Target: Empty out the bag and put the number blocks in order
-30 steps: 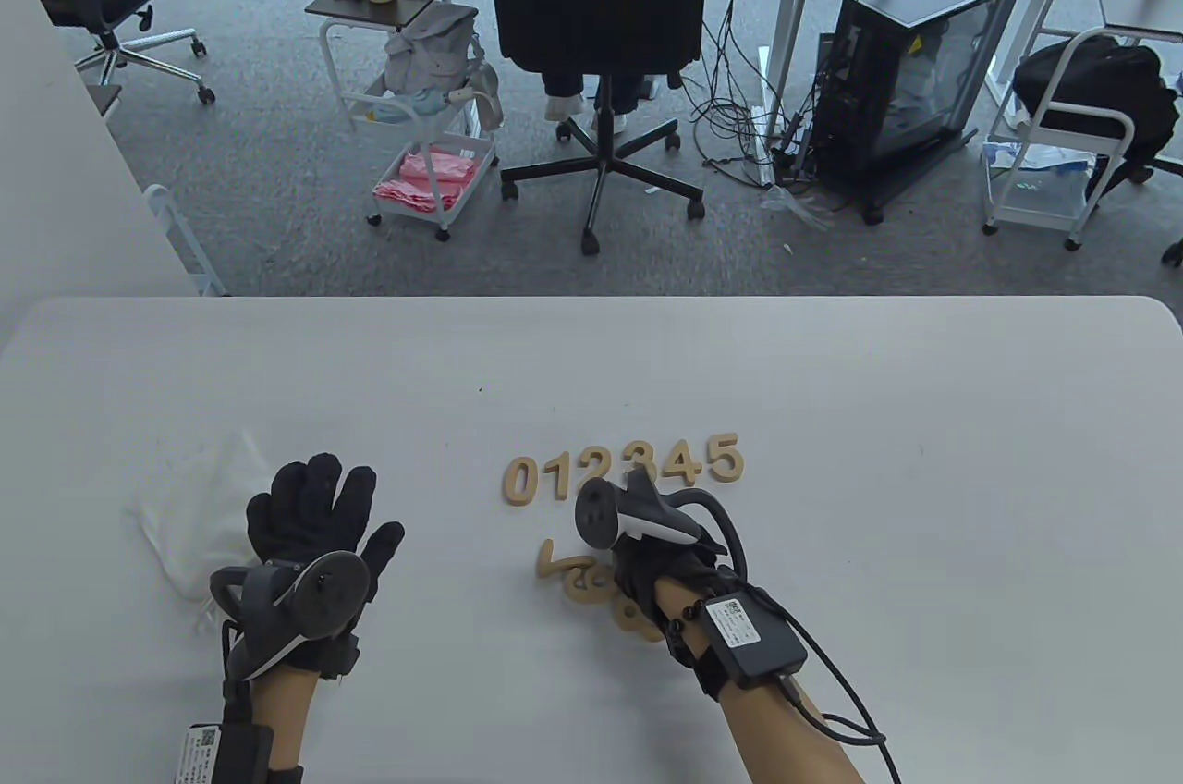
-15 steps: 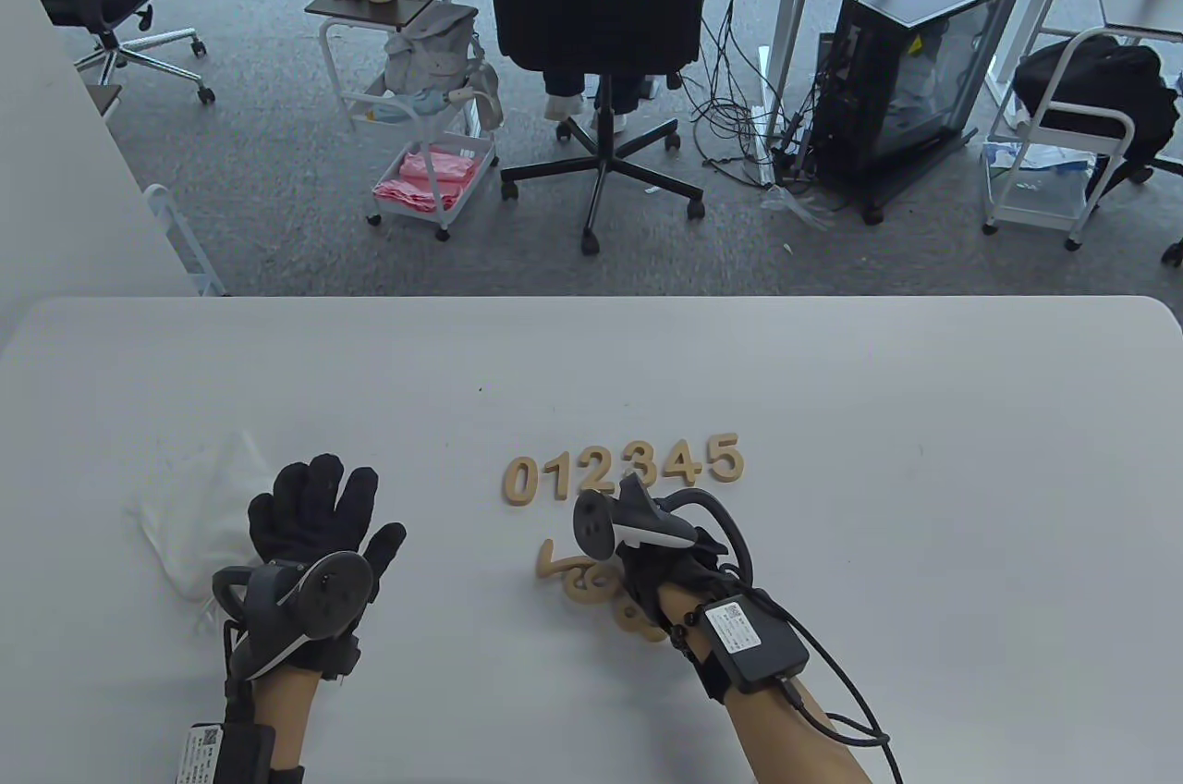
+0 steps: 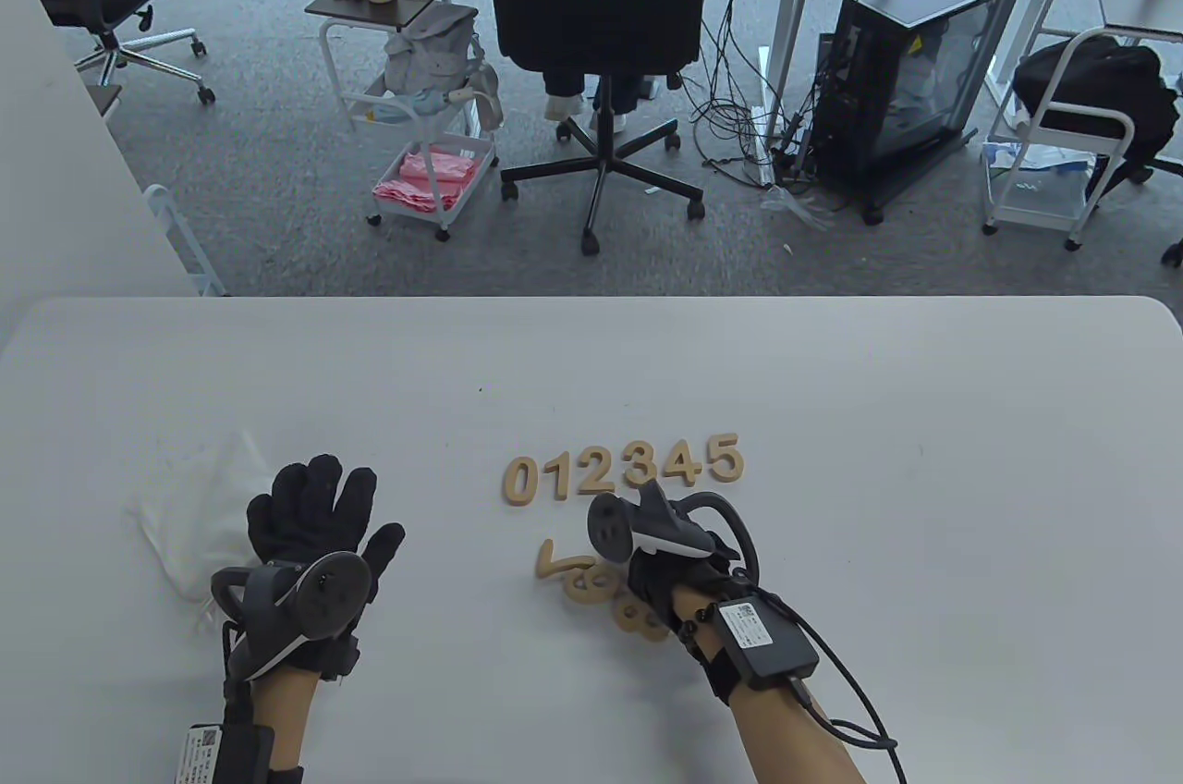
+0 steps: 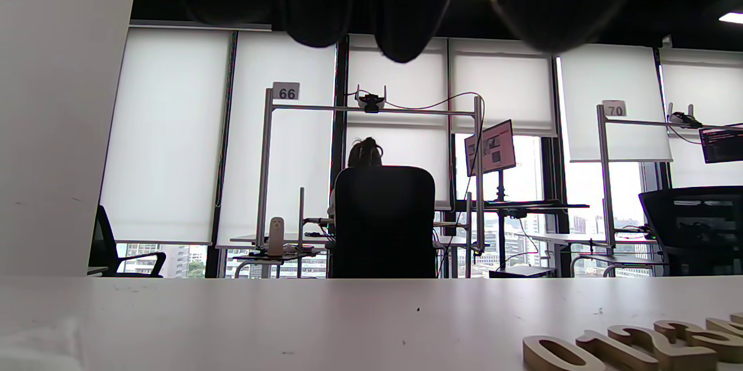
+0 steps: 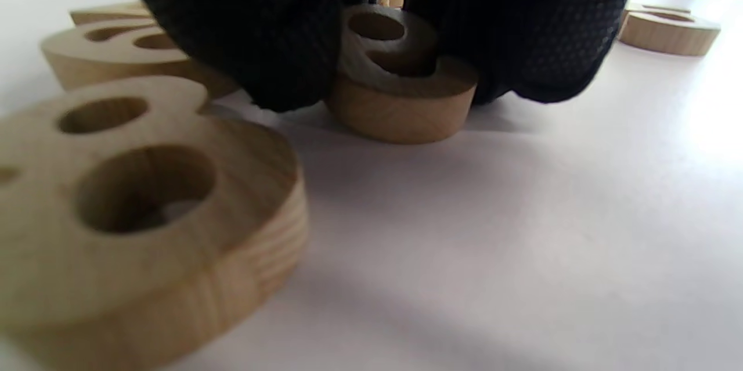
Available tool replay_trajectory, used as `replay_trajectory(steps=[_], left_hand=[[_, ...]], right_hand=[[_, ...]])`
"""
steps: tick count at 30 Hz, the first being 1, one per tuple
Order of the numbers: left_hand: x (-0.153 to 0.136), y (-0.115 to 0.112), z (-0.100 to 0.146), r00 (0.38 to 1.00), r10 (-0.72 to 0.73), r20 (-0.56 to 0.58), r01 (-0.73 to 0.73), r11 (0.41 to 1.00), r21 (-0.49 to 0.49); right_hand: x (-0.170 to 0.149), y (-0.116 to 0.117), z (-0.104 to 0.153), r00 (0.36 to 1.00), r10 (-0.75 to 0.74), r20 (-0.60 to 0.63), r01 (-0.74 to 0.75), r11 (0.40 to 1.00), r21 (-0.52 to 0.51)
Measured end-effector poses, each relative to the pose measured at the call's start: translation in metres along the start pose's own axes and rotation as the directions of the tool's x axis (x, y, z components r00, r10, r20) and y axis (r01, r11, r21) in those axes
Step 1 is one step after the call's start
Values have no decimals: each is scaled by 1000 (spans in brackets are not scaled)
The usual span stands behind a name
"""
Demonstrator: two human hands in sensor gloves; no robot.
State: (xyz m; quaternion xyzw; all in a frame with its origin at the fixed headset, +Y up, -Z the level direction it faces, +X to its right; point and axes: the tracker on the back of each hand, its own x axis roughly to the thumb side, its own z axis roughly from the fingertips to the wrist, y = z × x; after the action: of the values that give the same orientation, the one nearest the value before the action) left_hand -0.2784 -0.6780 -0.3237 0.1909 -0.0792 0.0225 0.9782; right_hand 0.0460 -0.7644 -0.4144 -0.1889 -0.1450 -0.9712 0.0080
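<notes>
A: Table view: six flat, pale wooden number blocks (image 3: 624, 470) lie in a row reading 0 to 5 on the white tabletop (image 3: 924, 451). Just nearer, loose wooden numerals (image 3: 578, 576) sit half hidden under the black-gloved right hand (image 3: 661, 576).

B: Right wrist view fills that in. Knit-textured fingertips (image 5: 261, 40) pinch a thick, round-holed wooden block (image 5: 400, 78) from both sides, flat on the tabletop. It may be a 6 or a 9; I cannot tell. A wooden 8 with visible grain (image 5: 139, 208) lies apart, closer to the lens.

A: And the black-gloved left hand (image 3: 314, 516)?

B: Flat, fingers spread and relaxed, resting on the edge of the crumpled white cloth bag (image 3: 199, 511), gripping nothing. The left wrist view shows only dark fingers overhead and the row's end.
</notes>
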Motion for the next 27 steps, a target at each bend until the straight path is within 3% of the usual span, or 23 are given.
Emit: replay_trajectory(steps=[5,9,14,19,27], left_hand=[[0,0,0,1000,0,1,0,1000,2],[0,0,0,1000,0,1,0,1000,-1],[1,0,-1,1000,-4,5,4,1000,-6],[1,1,0,1000,-10,6,10,1000,1],[-2,3,0,1000,-7,-10,7,1000,6]], right_hand=[[-29,-5,16,971,-241,-1,239,964,-116],[-55,-14,37,914,-405,36,403,894,-197],[-86,-26,71,784,-611,109,610,728,-313],[-115,-40,101,735,-662,143,639,608,-471],[-132,-49,126,760,-635,137,536,494,-685]])
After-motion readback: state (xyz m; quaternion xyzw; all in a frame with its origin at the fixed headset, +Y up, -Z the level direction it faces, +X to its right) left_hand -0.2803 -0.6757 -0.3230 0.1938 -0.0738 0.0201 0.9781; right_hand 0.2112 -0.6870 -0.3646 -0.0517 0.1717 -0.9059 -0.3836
